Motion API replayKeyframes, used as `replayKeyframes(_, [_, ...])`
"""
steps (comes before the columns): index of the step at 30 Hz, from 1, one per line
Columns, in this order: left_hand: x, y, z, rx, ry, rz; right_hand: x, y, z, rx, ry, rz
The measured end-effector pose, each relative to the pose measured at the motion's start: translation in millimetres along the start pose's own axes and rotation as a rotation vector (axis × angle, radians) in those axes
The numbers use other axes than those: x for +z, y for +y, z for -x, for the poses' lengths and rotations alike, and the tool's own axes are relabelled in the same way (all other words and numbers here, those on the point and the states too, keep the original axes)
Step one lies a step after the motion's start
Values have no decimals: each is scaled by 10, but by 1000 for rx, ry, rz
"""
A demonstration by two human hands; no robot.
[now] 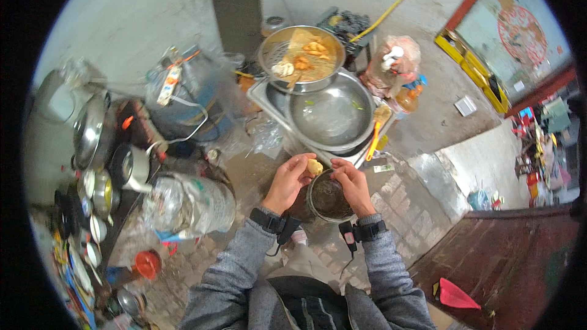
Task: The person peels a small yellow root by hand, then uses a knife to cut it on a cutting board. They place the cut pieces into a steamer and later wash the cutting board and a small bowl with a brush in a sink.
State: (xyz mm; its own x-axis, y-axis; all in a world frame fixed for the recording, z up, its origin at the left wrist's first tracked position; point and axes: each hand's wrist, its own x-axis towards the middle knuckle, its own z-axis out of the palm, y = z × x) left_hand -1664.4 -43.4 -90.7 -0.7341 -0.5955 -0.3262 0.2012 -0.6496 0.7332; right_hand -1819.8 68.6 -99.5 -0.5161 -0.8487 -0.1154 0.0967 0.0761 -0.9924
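Observation:
My left hand (288, 185) holds a small pale yellow lump (315, 167) that looks like ginger, pinched between thumb and fingers. Across from it my right hand (351, 185) has its fingertips drawn together, apart from the lump; whether anything is between them is too small to tell. Below both hands stands a dark-bottomed bucket (330, 199), its right side partly covered by my right hand. Just beyond is a wide stainless steel basin (331, 121) with a few green scraps in it, set in a sink (293, 136).
Behind the basin, a steel colander (341, 62) holds fried-looking pieces. An orange-handled brush (373, 140) leans at the sink's right edge. A stuffed white sack (206, 204) and a red plastic scoop (147, 264) lie to the left. A dark red door (495, 256) stands right.

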Motion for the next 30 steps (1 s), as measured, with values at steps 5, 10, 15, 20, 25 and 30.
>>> replayKeyframes(5, [-226,188,1005,211,145,-71,623,-244,456,95,-278,-139])
replayKeyframes(10, [-653,390,2100,485,215,-166,1590,-502,1041,-16,-518,114])
replayKeyframes(15, [-1370,358,3550,730,404,-65,2884,-473,1834,-179,-787,193])
replayKeyframes(20, [-2323,-22,5255,864,653,107,4446,-123,3118,-241,-1027,221])
replayKeyframes(25, [-3275,-486,6864,931,935,299,5803,368,4233,-411,-1402,339])
replayKeyframes(30, [-4227,-1231,8339,712,1503,14,6737,966,4171,-398,-1681,917])
